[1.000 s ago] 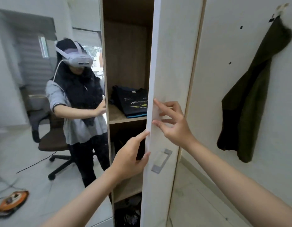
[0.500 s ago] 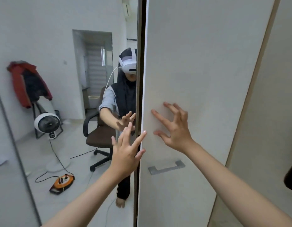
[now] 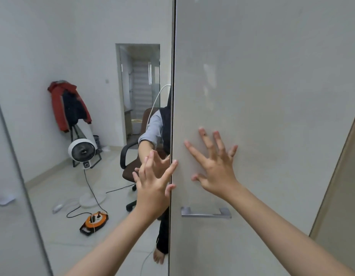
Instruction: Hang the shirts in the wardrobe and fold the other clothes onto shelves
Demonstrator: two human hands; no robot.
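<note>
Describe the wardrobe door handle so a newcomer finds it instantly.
Start at the pale wardrobe door filling the right half of the view. Below the right hand spread flat on it sits the handle: a short horizontal grey metal bar, the only fitting on that panel.

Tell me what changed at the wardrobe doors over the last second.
The plain door swung shut against the mirrored door, hiding the shelves and the folded black shirt. The right hand moved from the door's edge to press flat on its face, fingers spread. The left hand went from the edge to spread against the mirror beside the seam. The handle stayed untouched; neither hand gripped anything.
</note>
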